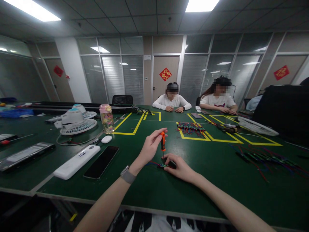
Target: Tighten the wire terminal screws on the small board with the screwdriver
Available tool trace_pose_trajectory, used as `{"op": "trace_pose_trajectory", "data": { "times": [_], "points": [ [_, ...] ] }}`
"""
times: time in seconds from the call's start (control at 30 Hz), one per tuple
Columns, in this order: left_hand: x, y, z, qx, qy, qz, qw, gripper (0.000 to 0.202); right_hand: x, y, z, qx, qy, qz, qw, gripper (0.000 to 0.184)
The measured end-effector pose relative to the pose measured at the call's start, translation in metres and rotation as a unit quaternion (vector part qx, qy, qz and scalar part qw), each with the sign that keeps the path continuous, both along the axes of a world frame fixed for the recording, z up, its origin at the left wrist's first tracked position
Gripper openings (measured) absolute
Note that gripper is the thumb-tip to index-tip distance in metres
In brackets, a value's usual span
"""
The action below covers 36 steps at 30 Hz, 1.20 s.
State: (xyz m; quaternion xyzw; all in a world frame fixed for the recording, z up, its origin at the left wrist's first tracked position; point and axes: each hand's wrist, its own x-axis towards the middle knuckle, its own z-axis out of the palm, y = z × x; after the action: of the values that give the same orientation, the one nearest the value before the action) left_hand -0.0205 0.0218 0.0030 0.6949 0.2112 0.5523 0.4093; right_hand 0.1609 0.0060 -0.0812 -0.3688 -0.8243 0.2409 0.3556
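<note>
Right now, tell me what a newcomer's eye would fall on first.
Probably the orange-handled screwdriver, upright in the left hand near the picture's middle, its tip down at a small circuit board by the right hand. Next, perhaps the yellow tape outlines farther across the green table.

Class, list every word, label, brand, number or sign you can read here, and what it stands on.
"招", "进": middle red diamond on a door; its other characters are unclear.
"福", apparently: right-hand red diamond.
Too small or blurred: left-hand red diamond, small wall plate, marks on the white device.
None readable: orange screwdriver, circuit board.
</note>
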Motion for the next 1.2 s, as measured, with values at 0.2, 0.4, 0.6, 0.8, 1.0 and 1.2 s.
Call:
{"op": "trace_pose_trajectory", "data": {
  "times": [0.2,0.4,0.6,0.8,1.0,1.2],
  "points": [
    [-0.0009,-0.0017,0.0026,-0.014,0.000,0.017,1.000,0.030,0.0009,-0.0001,-0.0012,-0.002,-0.005,-0.005,1.000,0.010],
    [0.0021,-0.0044,0.0030,0.034,0.024,0.065,0.997,0.024,-0.0001,-0.0010,0.0003,-0.003,-0.010,-0.013,1.000,0.012],
    [0.0002,-0.0020,0.0021,0.011,0.012,0.018,1.000,0.033,-0.0004,-0.0020,0.0014,0.003,-0.005,-0.005,1.000,0.012],
    [-0.0034,0.0005,-0.0002,0.047,0.030,0.091,0.994,0.024,0.0003,-0.0019,0.0007,-0.006,-0.011,-0.007,1.000,0.011],
    [-0.0012,-0.0017,0.0016,0.011,0.026,0.025,0.999,0.034,0.0008,-0.0015,0.0000,0.007,-0.017,-0.008,1.000,0.011],
    [-0.0027,-0.0035,0.0005,0.100,0.070,0.150,0.981,0.025,-0.0004,-0.0019,0.0004,0.013,-0.019,-0.016,1.000,0.013]
  ]
}}
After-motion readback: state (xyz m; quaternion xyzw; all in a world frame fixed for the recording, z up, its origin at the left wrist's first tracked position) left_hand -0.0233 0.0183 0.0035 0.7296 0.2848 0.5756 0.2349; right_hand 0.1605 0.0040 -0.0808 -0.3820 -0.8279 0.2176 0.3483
